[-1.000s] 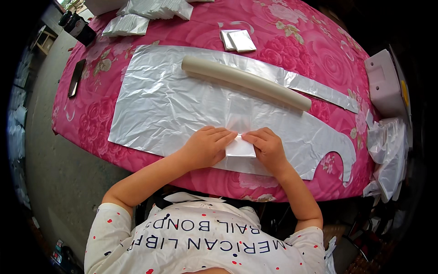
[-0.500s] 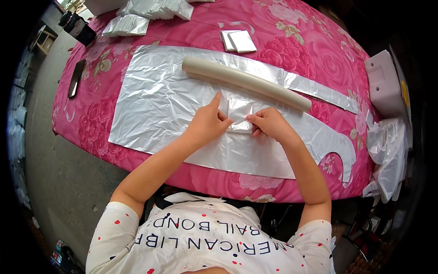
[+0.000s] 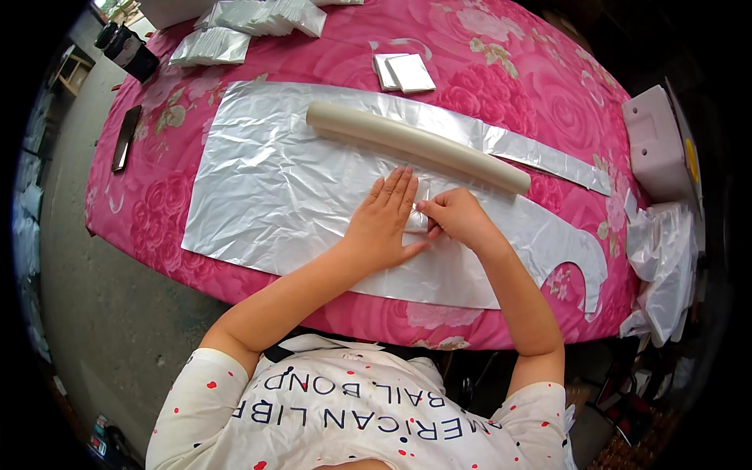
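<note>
A small folded square of shiny clear plastic (image 3: 415, 222) lies on a large plastic sheet (image 3: 243, 180), which has a hooked end and a long strip. My left hand (image 3: 384, 223) is flat, fingers stretched out, covering the square's left part. On its right edge my right hand (image 3: 460, 222) pinches the plastic between thumb and fingers. Just beyond both hands a beige tube (image 3: 419, 147) rests slantwise across the sheet. Part of the folded square is hidden under my hands.
Flowered pink cloth (image 3: 501, 86) covers the table. Farther back are two flat silvery squares (image 3: 411, 73) and piled folded packets (image 3: 211, 45). A dark bottle (image 3: 127, 50) and a phone (image 3: 125, 139) are at left. A white box (image 3: 662, 145) and plastic bags (image 3: 666, 254) stand right.
My left hand has moved right and flattened over the folded square, its pointing finger now beside the others. My right hand keeps its pinch at the right edge.
</note>
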A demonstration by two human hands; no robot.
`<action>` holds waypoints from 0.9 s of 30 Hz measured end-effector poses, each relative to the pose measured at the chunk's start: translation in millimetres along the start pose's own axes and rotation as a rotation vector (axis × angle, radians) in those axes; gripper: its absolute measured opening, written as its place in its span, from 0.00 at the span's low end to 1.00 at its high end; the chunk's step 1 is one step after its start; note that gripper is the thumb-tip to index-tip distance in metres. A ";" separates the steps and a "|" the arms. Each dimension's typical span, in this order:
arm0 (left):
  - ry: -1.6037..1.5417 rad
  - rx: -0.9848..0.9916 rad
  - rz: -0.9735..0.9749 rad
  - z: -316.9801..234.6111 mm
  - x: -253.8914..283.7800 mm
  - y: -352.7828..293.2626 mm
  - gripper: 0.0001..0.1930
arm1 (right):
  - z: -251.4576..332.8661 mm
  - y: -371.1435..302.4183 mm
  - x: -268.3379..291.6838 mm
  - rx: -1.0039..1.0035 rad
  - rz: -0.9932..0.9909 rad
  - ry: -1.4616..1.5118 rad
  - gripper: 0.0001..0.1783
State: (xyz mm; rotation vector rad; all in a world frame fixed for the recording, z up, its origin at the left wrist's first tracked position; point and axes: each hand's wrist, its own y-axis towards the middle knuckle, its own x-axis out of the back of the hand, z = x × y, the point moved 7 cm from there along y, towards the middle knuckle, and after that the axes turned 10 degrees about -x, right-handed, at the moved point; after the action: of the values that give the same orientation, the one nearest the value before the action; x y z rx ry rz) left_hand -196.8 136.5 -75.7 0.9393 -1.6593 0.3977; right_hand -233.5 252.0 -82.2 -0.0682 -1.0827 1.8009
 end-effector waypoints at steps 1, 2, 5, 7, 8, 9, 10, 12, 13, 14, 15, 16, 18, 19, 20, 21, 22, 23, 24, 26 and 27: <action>-0.007 -0.010 0.000 0.2 -0.8 -0.8 0.50 | 2.1 -2.9 1.1 -0.009 -0.020 -0.017 0.16; -0.011 -0.006 0.016 -0.2 -3.4 -1.2 0.51 | 2.0 -5.0 1.9 -0.019 -0.040 -0.035 0.15; 0.003 -0.003 0.024 1.0 -2.1 1.6 0.53 | 5.6 -17.5 3.8 0.146 -0.161 -0.125 0.14; 0.012 -0.011 0.007 0.2 -1.2 -0.5 0.53 | 5.8 -24.5 9.3 0.113 -0.217 -0.314 0.14; -0.019 -0.014 -0.024 0.5 0.2 -2.6 0.53 | 6.2 -28.7 12.2 0.097 -0.245 -0.410 0.15; -0.047 -0.015 -0.058 1.9 3.3 -4.3 0.53 | 8.5 -33.3 13.4 0.123 -0.246 -0.478 0.15; -0.074 -0.014 -0.093 3.5 7.5 -7.0 0.53 | 10.4 -38.4 13.5 0.151 -0.247 -0.547 0.15; -0.182 -0.019 -0.212 6.0 20.6 -14.7 0.49 | 25.3 -46.5 10.7 0.248 -0.266 -0.595 0.16; -0.236 -0.023 -0.269 7.3 27.6 -20.7 0.46 | 38.9 -50.8 5.2 0.317 -0.284 -0.573 0.18; -0.307 0.009 -0.319 10.6 34.1 -32.8 0.42 | 51.5 -54.7 -2.7 0.388 -0.300 -0.552 0.19; -0.379 0.035 -0.372 11.9 40.6 -48.8 0.37 | 62.9 -58.6 -11.4 0.572 -0.389 -0.569 0.22; -0.451 0.052 -0.432 12.5 48.5 -64.1 0.33 | 68.1 -57.5 -20.8 0.760 -0.486 -0.586 0.24; -0.894 0.248 -0.198 15.9 36.3 -95.3 0.19 | 70.6 -32.5 -27.7 0.884 -0.543 -0.638 0.31; -1.040 0.302 -0.138 13.1 36.0 -117.0 0.14 | 62.7 -19.5 -41.2 0.812 -0.470 -0.671 0.35; -1.280 0.407 -0.071 8.9 29.2 -142.9 0.14 | 59.5 -18.0 -51.0 0.808 -0.489 -0.666 0.36; -1.431 0.538 -0.024 5.5 21.7 -172.2 0.18 | 59.7 -18.8 -62.2 0.811 -0.503 -0.657 0.37; -1.581 0.715 0.015 3.7 13.2 -203.3 0.21 | 62.1 -22.9 -74.7 0.792 -0.453 -0.639 0.38; -1.734 0.902 0.062 -2.2 4.3 -230.7 0.24 | 62.9 -27.1 -89.4 0.765 -0.395 -0.619 0.39; -1.726 1.025 0.053 -4.5 0.6 -250.9 0.24 | 65.4 -32.9 -107.9 0.804 -0.362 -0.572 0.40; -1.695 1.286 0.060 -11.1 -2.9 -282.7 0.25 | 67.0 -46.3 -149.5 0.855 -0.262 -0.481 0.40; -1.698 1.292 -0.027 -6.8 -3.5 -283.3 0.25 | 66.9 -53.3 -169.8 0.868 -0.205 -0.452 0.40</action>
State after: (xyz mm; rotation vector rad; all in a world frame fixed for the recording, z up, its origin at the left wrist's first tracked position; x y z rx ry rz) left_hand 20.9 -34.6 -136.5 2.7486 -2.8447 0.7627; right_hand -142.2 85.5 -73.6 0.9684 -0.4837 1.9911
